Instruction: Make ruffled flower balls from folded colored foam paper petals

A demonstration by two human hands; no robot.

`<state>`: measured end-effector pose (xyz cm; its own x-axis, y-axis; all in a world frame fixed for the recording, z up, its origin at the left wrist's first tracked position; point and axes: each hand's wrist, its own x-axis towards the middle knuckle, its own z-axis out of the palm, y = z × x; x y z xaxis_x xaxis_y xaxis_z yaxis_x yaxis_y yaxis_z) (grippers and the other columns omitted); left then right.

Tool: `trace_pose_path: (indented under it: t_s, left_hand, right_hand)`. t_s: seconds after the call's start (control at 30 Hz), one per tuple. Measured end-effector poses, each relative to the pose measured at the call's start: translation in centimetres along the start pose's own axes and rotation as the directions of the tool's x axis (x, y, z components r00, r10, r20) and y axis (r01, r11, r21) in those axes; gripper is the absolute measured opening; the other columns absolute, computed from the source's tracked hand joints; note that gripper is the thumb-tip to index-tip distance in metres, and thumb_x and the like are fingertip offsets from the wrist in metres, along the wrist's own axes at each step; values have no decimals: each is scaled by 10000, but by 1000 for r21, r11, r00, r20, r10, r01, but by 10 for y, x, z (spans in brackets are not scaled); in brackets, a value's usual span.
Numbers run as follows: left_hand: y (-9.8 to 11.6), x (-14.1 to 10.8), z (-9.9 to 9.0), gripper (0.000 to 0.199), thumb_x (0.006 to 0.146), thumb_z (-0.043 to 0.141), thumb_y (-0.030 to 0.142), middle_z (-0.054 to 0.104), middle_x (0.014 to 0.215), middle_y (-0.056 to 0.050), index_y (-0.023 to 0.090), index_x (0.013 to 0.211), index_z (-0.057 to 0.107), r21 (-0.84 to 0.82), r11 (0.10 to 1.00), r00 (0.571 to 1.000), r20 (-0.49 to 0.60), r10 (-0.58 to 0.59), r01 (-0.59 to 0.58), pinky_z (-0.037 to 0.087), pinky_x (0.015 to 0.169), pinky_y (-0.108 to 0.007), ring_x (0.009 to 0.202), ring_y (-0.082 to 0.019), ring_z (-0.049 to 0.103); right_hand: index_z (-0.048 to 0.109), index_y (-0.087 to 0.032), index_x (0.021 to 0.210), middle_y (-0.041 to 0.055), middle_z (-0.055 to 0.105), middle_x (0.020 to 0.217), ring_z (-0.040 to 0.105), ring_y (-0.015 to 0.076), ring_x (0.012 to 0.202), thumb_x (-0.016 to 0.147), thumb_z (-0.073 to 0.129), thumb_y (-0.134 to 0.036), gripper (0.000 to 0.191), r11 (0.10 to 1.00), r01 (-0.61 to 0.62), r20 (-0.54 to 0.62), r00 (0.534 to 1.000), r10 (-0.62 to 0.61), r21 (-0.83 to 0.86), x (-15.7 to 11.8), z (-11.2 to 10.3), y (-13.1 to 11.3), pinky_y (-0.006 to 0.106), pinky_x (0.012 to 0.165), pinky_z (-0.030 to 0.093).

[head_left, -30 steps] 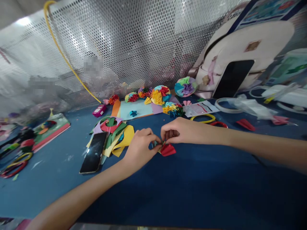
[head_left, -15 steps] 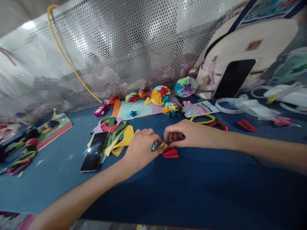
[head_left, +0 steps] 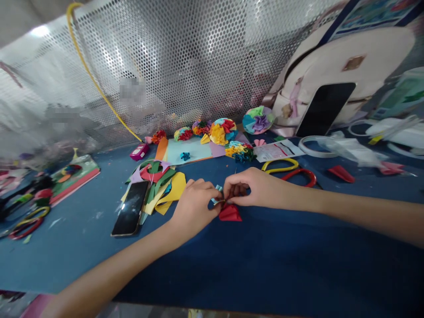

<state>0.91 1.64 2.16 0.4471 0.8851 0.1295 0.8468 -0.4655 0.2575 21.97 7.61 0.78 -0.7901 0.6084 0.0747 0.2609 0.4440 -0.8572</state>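
My left hand (head_left: 198,201) is closed, thumb and fingers pinching a small bunch of folded felt, with a light blue felt piece (head_left: 217,189) showing at the fingertips. Against it, my right hand (head_left: 243,187) pinches the top of a folded red felt piece (head_left: 231,213), which fans out below the fingers. The two sets of fingertips nearly touch, and they hide where the pieces meet. A thin upright line, perhaps a needle or thread, shows just above my right hand.
Left of my hands lie a phone (head_left: 130,208) and felt scraps (head_left: 175,187). Scissors with yellow and red handles (head_left: 300,176) lie behind my right wrist. Ruffled flowers (head_left: 222,131) line the back by a perforated metal panel (head_left: 198,57). A white backpack (head_left: 374,57) stands right.
My right hand has shifted slightly left, bringing the red piece closer to my left fingers. The yellow piece seen between the hands is now mostly hidden.
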Motion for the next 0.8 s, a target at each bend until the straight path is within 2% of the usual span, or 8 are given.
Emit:
trace_pose_path:
  t_s: [0.2, 0.37, 0.6, 0.73, 0.8]
  left_hand:
    - [-9, 1, 2, 102, 852, 740, 135, 787, 857, -1, 229, 860, 779, -118, 993, 1000, 14, -17, 18, 399, 774, -360, 820, -205, 651]
    - [-13, -1, 1, 54, 883, 748, 187, 789, 884, 6, 233, 874, 775, -219, 975, 999, 31, -30, 36, 424, 788, -352, 817, -193, 658]
    - [-13, -1, 3, 92, 825, 783, 144, 776, 851, 20, 231, 827, 754, -214, 976, 1000, 8, -28, 29, 391, 776, -351, 795, -186, 655]
    - [-14, -5, 5, 147, 786, 759, 94, 755, 844, 21, 232, 838, 756, -257, 966, 999, -40, -16, 5, 389, 756, -341, 766, -174, 658]
    - [-17, -8, 6, 186, 789, 733, 67, 753, 850, 21, 233, 868, 760, -305, 952, 997, -73, 2, -25, 411, 770, -338, 758, -162, 665]
  right_hand:
    - [693, -209, 825, -9, 710, 731, 624, 144, 636, 882, 679, -333, 137, 996, 8, -85, 996, -15, -88, -1, 5, 5, 263, 605, 449]
    - [676, -218, 834, 6, 718, 788, 630, 160, 698, 954, 632, -316, 162, 956, 125, -116, 980, -161, -265, -3, 8, 9, 273, 648, 428]
    - [666, -220, 872, 25, 688, 823, 634, 170, 746, 1027, 580, -353, 222, 899, 234, -130, 945, -300, -371, -5, 15, 12, 279, 682, 451]
    - [663, -229, 971, 31, 704, 926, 648, 169, 794, 1008, 610, -328, 118, 936, 185, -264, 927, -267, -299, -7, 16, 13, 281, 726, 509]
    - [662, -236, 1087, 63, 713, 1066, 673, 197, 938, 1023, 544, -278, 141, 945, 167, -336, 905, -260, -282, -10, 16, 14, 316, 821, 550]
